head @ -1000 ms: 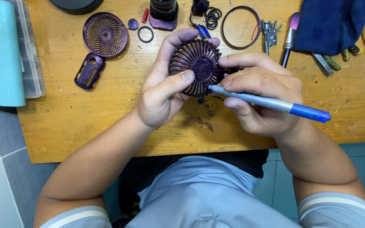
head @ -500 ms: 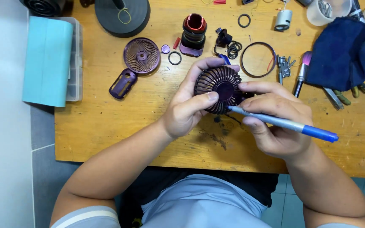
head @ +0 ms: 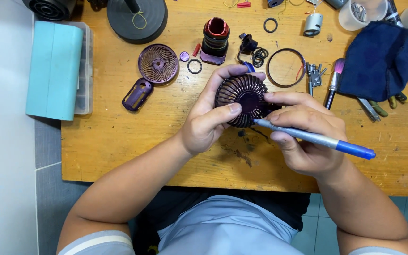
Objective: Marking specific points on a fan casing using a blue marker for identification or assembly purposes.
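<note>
The left hand [head: 208, 123] wraps the round fan grille [head: 242, 97], hiding its near edge. The right hand [head: 308, 137] pinches a screwdriver [head: 315, 138], tip hidden at the grille's rim, above the table [head: 119, 137].

A: Bright, even light over the wooden table [head: 119, 141], coming from overhead by the look of it; the shadows under the forearms are soft and short.

B: Sharp focus across the middle, no motion blur, only a mild bowing toward the frame edges.
</note>
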